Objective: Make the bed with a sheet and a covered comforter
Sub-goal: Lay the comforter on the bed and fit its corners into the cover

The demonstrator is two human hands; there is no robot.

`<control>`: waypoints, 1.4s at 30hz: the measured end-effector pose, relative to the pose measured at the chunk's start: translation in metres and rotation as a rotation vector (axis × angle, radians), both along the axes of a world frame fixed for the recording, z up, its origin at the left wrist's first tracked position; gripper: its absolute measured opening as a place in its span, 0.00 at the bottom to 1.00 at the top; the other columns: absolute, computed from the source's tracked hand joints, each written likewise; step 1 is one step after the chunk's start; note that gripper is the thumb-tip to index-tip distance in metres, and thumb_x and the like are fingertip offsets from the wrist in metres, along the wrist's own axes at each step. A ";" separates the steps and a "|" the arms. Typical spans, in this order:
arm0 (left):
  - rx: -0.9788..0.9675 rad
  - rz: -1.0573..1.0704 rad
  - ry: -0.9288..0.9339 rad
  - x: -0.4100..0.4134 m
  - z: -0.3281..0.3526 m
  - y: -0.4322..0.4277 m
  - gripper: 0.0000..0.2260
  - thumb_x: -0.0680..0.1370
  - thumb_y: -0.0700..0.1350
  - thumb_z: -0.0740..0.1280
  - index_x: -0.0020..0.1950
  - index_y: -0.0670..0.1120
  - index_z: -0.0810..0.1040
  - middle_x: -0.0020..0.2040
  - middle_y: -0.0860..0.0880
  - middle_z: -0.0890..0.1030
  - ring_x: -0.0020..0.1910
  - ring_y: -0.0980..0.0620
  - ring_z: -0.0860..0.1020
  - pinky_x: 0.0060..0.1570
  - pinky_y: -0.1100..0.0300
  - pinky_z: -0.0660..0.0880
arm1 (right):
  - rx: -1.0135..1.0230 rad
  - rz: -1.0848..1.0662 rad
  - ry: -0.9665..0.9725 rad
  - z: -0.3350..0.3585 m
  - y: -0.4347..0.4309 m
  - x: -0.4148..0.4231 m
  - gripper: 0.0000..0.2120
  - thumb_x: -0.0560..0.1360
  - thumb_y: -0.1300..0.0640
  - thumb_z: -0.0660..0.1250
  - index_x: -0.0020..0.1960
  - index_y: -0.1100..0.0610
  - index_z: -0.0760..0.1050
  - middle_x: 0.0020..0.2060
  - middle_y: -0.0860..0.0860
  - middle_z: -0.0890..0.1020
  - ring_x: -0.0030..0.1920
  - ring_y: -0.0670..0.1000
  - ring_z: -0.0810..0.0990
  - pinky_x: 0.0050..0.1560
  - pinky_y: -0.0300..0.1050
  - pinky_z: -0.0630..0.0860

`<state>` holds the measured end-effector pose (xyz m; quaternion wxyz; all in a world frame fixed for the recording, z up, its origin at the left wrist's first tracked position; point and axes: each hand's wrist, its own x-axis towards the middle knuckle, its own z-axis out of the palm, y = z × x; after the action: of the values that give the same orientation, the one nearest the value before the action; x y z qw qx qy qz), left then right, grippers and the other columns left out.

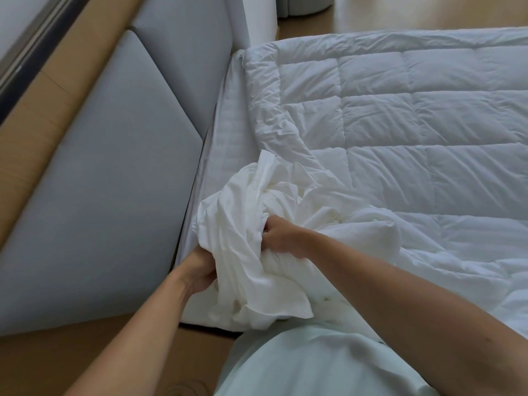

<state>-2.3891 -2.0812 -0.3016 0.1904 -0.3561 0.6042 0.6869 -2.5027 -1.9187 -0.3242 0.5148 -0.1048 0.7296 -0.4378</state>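
Note:
A white quilted comforter [400, 132] lies spread over the bed, its near corner bunched up by the headboard. A smooth white cover [243, 230] is crumpled in a heap around that corner. My left hand [200, 274] grips the cover's lower left folds, its fingers buried in the cloth. My right hand [281, 237] clutches a bunch of cover in the middle of the heap, fingers curled into it. A strip of white sheet [228, 132] shows on the mattress between comforter and headboard.
A grey padded headboard [114, 181] runs along the left, set in a light wooden frame [71, 61]. Wooden floor [400, 12] shows beyond the bed's far side. My pale shirt [314, 364] fills the bottom edge.

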 end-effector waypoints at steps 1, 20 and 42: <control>0.014 -0.030 -0.028 0.000 0.000 0.000 0.11 0.83 0.42 0.65 0.64 0.44 0.78 0.58 0.41 0.84 0.58 0.40 0.82 0.58 0.43 0.80 | 0.006 0.004 0.015 0.001 0.000 0.000 0.12 0.71 0.58 0.73 0.53 0.51 0.79 0.48 0.46 0.81 0.49 0.48 0.78 0.51 0.46 0.75; 0.078 -0.082 -0.195 0.009 -0.008 0.015 0.07 0.83 0.37 0.62 0.49 0.42 0.78 0.41 0.45 0.83 0.39 0.47 0.81 0.41 0.57 0.77 | -0.011 -0.181 -0.170 0.004 0.019 0.023 0.16 0.74 0.60 0.68 0.61 0.52 0.79 0.54 0.53 0.83 0.54 0.55 0.82 0.49 0.53 0.82; -0.005 0.011 -0.076 0.022 -0.003 0.046 0.11 0.83 0.45 0.64 0.65 0.44 0.76 0.51 0.46 0.82 0.49 0.48 0.80 0.42 0.55 0.78 | 0.029 -0.279 0.243 0.007 0.030 0.045 0.05 0.71 0.63 0.63 0.40 0.61 0.77 0.38 0.52 0.80 0.41 0.52 0.75 0.44 0.47 0.73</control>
<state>-2.3672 -2.0350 -0.3049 0.2084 -0.3856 0.5964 0.6725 -2.4582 -1.8891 -0.3172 0.3587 -0.0473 0.8000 -0.4787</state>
